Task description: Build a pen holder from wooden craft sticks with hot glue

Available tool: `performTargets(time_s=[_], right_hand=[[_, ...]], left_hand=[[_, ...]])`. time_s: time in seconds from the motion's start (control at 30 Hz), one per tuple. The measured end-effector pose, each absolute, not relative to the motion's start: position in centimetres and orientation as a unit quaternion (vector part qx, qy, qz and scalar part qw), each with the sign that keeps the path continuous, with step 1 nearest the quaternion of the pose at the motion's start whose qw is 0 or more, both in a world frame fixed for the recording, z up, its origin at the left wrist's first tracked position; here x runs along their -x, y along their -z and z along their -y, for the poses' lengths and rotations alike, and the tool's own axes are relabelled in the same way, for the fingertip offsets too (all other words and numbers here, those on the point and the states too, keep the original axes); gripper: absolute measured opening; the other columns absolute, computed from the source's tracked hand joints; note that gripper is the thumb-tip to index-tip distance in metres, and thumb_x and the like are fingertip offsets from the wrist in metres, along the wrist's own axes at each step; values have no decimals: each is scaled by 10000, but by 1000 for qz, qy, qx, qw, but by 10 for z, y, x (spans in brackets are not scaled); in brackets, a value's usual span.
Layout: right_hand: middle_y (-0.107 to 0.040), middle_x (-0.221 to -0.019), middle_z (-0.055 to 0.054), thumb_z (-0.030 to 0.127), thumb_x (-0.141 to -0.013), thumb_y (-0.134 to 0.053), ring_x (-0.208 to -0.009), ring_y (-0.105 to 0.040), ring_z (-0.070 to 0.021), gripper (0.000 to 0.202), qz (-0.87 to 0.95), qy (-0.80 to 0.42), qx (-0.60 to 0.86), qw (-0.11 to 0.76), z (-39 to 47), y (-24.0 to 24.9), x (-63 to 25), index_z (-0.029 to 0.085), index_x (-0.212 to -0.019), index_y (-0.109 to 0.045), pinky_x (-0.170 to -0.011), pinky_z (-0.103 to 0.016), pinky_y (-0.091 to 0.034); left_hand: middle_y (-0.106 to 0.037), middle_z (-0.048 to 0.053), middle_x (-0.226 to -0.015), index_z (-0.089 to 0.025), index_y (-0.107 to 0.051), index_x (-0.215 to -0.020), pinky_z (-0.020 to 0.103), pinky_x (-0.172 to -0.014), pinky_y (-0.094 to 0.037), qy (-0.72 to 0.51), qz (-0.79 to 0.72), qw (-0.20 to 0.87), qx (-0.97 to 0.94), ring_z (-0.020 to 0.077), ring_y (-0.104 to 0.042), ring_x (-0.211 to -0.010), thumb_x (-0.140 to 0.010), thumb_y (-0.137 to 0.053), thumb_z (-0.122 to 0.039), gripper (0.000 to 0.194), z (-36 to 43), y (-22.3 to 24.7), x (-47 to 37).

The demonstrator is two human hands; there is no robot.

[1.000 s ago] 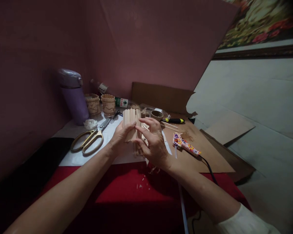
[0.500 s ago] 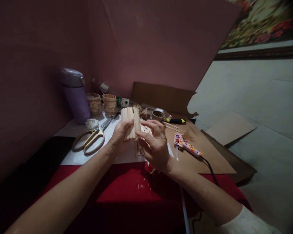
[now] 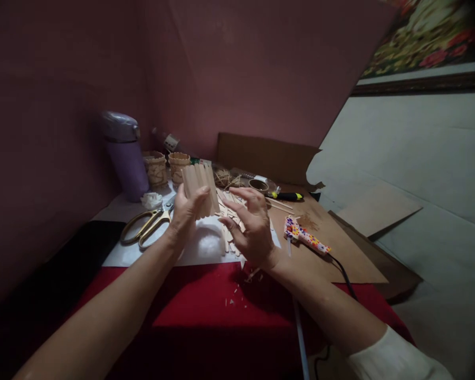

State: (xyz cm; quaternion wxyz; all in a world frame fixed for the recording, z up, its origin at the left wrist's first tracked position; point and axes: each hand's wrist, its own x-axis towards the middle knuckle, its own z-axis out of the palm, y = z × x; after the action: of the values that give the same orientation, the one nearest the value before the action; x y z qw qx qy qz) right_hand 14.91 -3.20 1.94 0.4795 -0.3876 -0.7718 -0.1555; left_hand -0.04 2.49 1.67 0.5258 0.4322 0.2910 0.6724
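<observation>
A panel of wooden craft sticks (image 3: 199, 182) laid side by side is held up in my left hand (image 3: 184, 211), the thumb across its front. My right hand (image 3: 253, 229) is just to the right of the panel, fingers apart and holding nothing. Beneath and behind the right hand, loose sticks (image 3: 228, 244) lie scattered on white paper. Gold-handled scissors (image 3: 154, 224) rest left of my left hand. A flower-patterned glue gun (image 3: 306, 238) lies on brown cardboard to the right.
At the back left stand a purple bottle (image 3: 125, 161) and two stick-covered cups (image 3: 157, 170). Twine (image 3: 228, 178), a tape roll (image 3: 258, 185) and a black-yellow cutter (image 3: 288, 196) lie farther back. The glue gun's cord (image 3: 342, 270) runs off the front edge.
The stick panel has moved left and tilted in my left hand. My right hand has come off it, its fingers now spread, and more loose sticks show between the hands.
</observation>
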Motion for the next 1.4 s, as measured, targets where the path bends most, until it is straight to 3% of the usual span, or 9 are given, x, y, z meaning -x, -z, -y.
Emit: performTargets(time_s=[0.1, 0.27, 0.4, 0.57, 0.93, 1.13, 1.4], right_hand=[[-591, -1217, -98, 312, -900, -589, -1193, -488, -279, 235, 749, 157, 401, 504, 32, -22, -162, 229, -1111, -650, -1030, -543, -404], [-598, -1147, -102, 248, -904, -583, -1147, -508, -262, 149, 736, 141, 421, 511, 30, -14, -178, 198, -1012, -673, -1009, -509, -425], [-595, -1147, -101, 244, -913, -568, -1111, -517, -251, 187, 755, 113, 423, 488, 21, -10, -174, 203, -1066, -669, -971, -489, -456], [-534, -1252, -112, 245, -907, -553, -1205, -441, -266, 289, 795, 130, 399, 438, 16, -13, -162, 226, -1179, -647, -1031, -508, -422], [-498, -1331, -108, 249, -935, -503, -1250, -394, -279, 336, 795, 197, 375, 434, 16, 0, -158, 251, -1255, -607, -1043, -517, -420], [-516, -1301, -99, 234, -923, -527, -1235, -414, -277, 308, 793, 185, 360, 455, 17, -5, -160, 257, -1211, -632, -1031, -522, -438], [-545, -1229, -111, 192, -924, -527, -1195, -469, -265, 270, 754, 140, 381, 517, 17, -15, -161, 227, -1162, -648, -1009, -514, -452]], left_hand=[[-624, 39, -981, -204, -570, -1018, 258, -688, -504, -702, -315, 463, -441, 175, -602, -830, -581, -820, -340, 521, -36, -19, 11], [-615, 18, -871, -187, -554, -974, 278, -610, -510, -666, -360, 480, -443, 167, -591, -712, -461, -846, -266, 595, -47, -16, 17], [-636, 27, -887, -174, -558, -1023, 300, -629, -532, -603, -328, 543, -484, 169, -612, -713, -520, -829, -274, 581, -41, -12, 14], [-659, 50, -953, -175, -562, -1089, 291, -685, -538, -544, -268, 608, -512, 175, -636, -787, -625, -819, -280, 541, -30, -12, 10], [-657, 52, -903, -160, -603, -1065, 244, -644, -513, -525, -258, 649, -486, 149, -615, -746, -739, -766, -370, 421, -25, -13, 5], [-652, 64, -977, -164, -590, -1113, 269, -685, -523, -526, -257, 643, -493, 164, -621, -801, -733, -768, -349, 459, -27, -10, 4], [-669, 48, -971, -165, -583, -1107, 294, -742, -510, -514, -279, 627, -514, 180, -628, -838, -593, -856, -254, 589, -24, -10, 2]])
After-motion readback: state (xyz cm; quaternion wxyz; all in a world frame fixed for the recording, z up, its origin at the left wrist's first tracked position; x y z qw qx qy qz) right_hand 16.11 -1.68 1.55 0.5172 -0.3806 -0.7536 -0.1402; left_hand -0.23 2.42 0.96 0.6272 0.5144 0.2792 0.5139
